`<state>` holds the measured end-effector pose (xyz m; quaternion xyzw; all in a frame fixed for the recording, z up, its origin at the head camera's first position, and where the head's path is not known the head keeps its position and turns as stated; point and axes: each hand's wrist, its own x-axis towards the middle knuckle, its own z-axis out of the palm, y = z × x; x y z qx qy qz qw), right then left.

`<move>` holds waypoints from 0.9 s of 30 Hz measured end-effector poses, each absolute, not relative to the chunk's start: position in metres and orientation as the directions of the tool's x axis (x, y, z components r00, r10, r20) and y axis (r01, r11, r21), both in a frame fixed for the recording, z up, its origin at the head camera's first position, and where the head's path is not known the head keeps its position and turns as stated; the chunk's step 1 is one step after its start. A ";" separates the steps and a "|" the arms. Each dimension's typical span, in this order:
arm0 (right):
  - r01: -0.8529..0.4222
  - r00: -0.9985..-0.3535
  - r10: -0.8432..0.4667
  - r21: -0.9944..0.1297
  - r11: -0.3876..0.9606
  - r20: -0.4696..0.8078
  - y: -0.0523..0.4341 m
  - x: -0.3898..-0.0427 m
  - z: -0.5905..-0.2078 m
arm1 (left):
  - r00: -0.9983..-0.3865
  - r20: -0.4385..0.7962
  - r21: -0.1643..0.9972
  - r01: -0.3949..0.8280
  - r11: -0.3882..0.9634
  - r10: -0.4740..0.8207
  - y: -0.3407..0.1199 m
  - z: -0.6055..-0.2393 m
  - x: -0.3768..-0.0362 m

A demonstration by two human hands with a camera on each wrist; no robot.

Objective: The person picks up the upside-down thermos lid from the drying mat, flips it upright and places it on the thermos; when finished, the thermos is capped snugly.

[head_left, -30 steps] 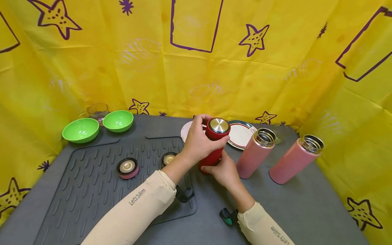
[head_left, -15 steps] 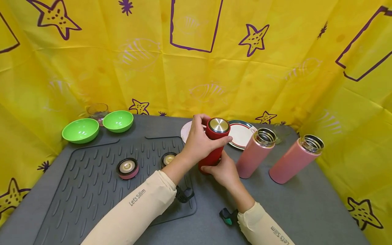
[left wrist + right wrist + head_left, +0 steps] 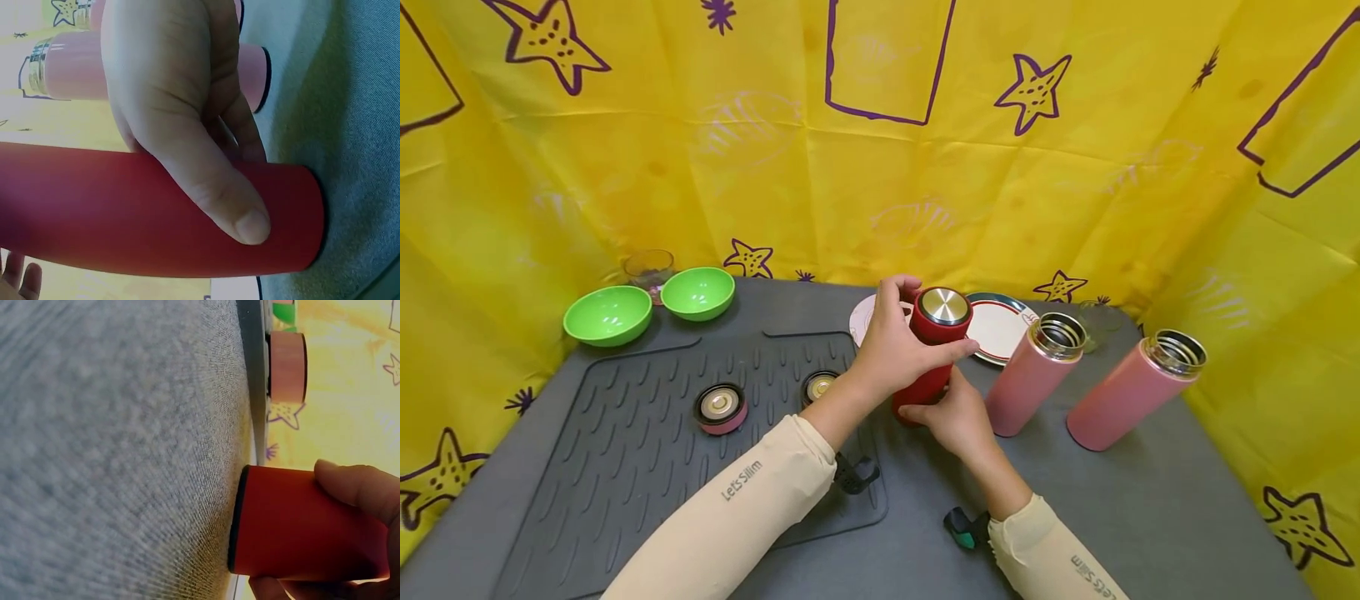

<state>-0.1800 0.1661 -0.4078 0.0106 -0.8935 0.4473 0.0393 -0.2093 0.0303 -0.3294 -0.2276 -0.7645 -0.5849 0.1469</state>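
A red thermos bottle (image 3: 927, 379) with a shiny steel disc on its lid (image 3: 944, 307) stands upright on the grey tabletop. From above, my left hand (image 3: 895, 350) grips its upper part, thumb across the front and fingers round the far side. Low on the bottle my right hand (image 3: 958, 417) holds the body; its thumb lies along the red wall in the left wrist view. The black bottom rim of the thermos (image 3: 306, 525) is right at the cloth in the right wrist view. Two lidless pink thermos bottles (image 3: 1033, 379) (image 3: 1131, 396) stand to the right.
On the left lies a grey ridged mat (image 3: 647, 458) bearing an upturned pink lid (image 3: 720, 408) and a second lid (image 3: 817, 386) partly behind the left forearm. Two green bowls (image 3: 608, 317) (image 3: 697, 293), a clear glass (image 3: 647, 265) and plates (image 3: 996, 327) are near the yellow curtain (image 3: 760, 183).
The head view has shifted slightly, moving the scene a little to the right. My left thumb reaches slightly farther across the red thermos bottle; both hands keep their places on it.
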 end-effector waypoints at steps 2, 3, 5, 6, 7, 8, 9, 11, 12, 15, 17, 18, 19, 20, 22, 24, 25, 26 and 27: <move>-0.051 -0.996 0.022 -0.794 0.606 0.081 0.167 -0.180 -0.408 | -0.852 0.500 0.823 0.524 0.219 0.156 0.033 -0.329 -0.210; -0.052 -0.996 0.022 -0.791 0.609 0.082 0.167 -0.180 -0.407 | -0.847 0.508 0.819 0.531 0.216 0.156 0.033 -0.329 -0.210; -0.061 -0.996 0.018 -0.783 0.620 0.092 0.167 -0.179 -0.407 | -0.837 0.519 0.814 0.546 0.199 0.171 0.032 -0.329 -0.210; -0.066 -0.995 0.016 -0.778 0.624 0.097 0.167 -0.179 -0.407 | -0.832 0.523 0.813 0.552 0.186 0.183 0.031 -0.328 -0.209; -0.070 -0.995 0.013 -0.774 0.629 0.101 0.166 -0.179 -0.407 | -0.828 0.524 0.813 0.556 0.174 0.197 0.031 -0.328 -0.210; -0.077 -0.994 0.008 -0.771 0.632 0.106 0.166 -0.178 -0.406 | -0.826 0.522 0.815 0.557 0.161 0.211 0.030 -0.328 -0.209; -0.082 -0.994 0.006 -0.768 0.635 0.110 0.166 -0.178 -0.406 | -0.825 0.518 0.819 0.555 0.148 0.224 0.029 -0.328 -0.209; -0.083 -0.994 0.004 -0.767 0.636 0.111 0.166 -0.178 -0.406 | -0.825 0.510 0.823 0.550 0.139 0.243 0.029 -0.328 -0.209; -0.082 -0.994 0.004 -0.769 0.633 0.109 0.166 -0.177 -0.406 | -0.831 0.501 0.829 0.541 0.141 0.242 0.029 -0.329 -0.209; -0.071 -0.995 0.012 -0.779 0.623 0.099 0.166 -0.178 -0.406 | -0.856 0.473 0.847 0.507 0.160 0.209 0.032 -0.329 -0.208; -0.065 -0.996 0.013 -0.789 0.610 0.092 0.166 -0.178 -0.407 | -0.870 0.463 0.851 0.490 0.189 0.170 0.035 -0.329 -0.207; -0.062 -0.996 0.015 -0.791 0.608 0.089 0.166 -0.179 -0.407 | -0.872 0.464 0.851 0.487 0.197 0.154 0.036 -0.329 -0.207; -0.059 -0.996 0.018 -0.792 0.608 0.088 0.166 -0.179 -0.408 | -0.870 0.470 0.846 0.492 0.205 0.147 0.036 -0.329 -0.208; -0.058 -0.996 0.018 -0.792 0.608 0.087 0.166 -0.179 -0.408 | -0.867 0.476 0.840 0.498 0.214 0.147 0.036 -0.329 -0.208; -0.056 -0.996 0.017 -0.788 0.613 0.084 0.167 -0.179 -0.408 | -0.857 0.488 0.831 0.514 0.215 0.164 0.034 -0.329 -0.209; -0.053 -0.997 0.017 -0.782 0.621 0.081 0.167 -0.179 -0.407 | -0.849 0.490 0.828 0.524 0.199 0.197 0.031 -0.329 -0.210; -0.051 -0.997 0.018 -0.780 0.623 0.080 0.167 -0.179 -0.407 | -0.848 0.486 0.829 0.524 0.195 0.212 0.030 -0.329 -0.211; -0.052 -0.997 0.016 -0.778 0.626 0.080 0.167 -0.179 -0.407 | -0.848 0.481 0.832 0.522 0.187 0.224 0.028 -0.329 -0.211; -0.053 -0.997 0.015 -0.777 0.627 0.080 0.167 -0.179 -0.406 | -0.849 0.474 0.838 0.517 0.177 0.235 0.028 -0.329 -0.212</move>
